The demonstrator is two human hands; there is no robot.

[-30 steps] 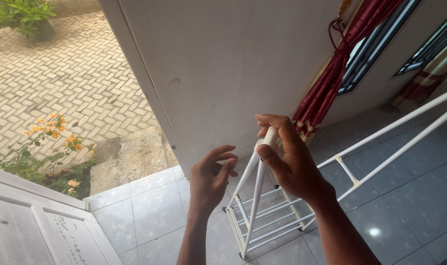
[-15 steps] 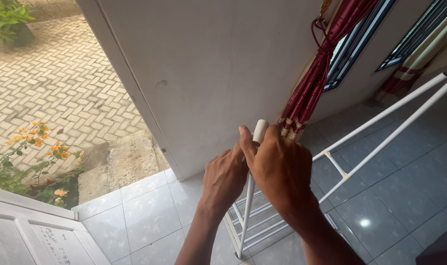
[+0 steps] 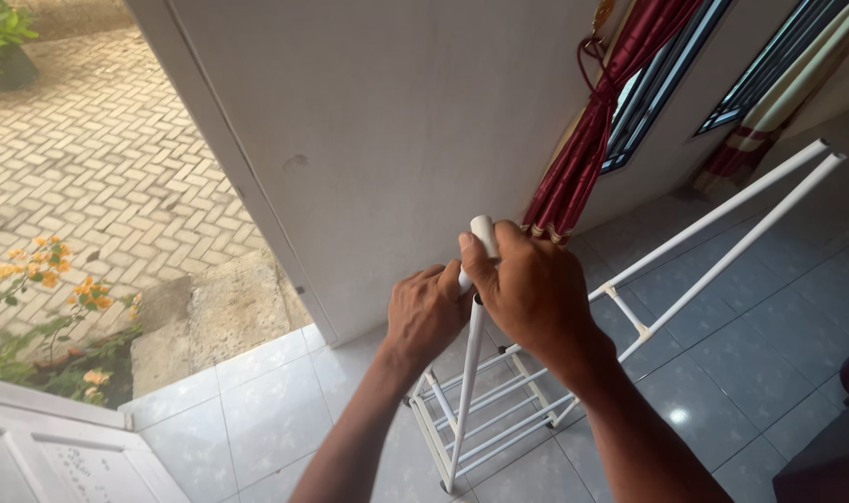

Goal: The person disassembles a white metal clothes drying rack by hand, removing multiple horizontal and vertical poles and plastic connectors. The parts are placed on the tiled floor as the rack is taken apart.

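Head view: both hands grip the top of a white tubular drying rack (image 3: pixel 499 410) standing on grey floor tiles (image 3: pixel 257 410). The right hand (image 3: pixel 534 289) wraps around the rack's upper tube; the left hand (image 3: pixel 426 312) closes on it just below, touching the right. Beyond the hands stands a white wall (image 3: pixel 387 140), with a red curtain (image 3: pixel 602 130) to their right. Left of them, orange flowers (image 3: pixel 52 270) edge brick paving (image 3: pixel 80 149).

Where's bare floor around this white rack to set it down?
Free: grey tiles between the wall and the white rack, and tiles right of its long rails. Crowded: both hands, left hand and right hand, grip the top tube; red curtain hangs close behind.
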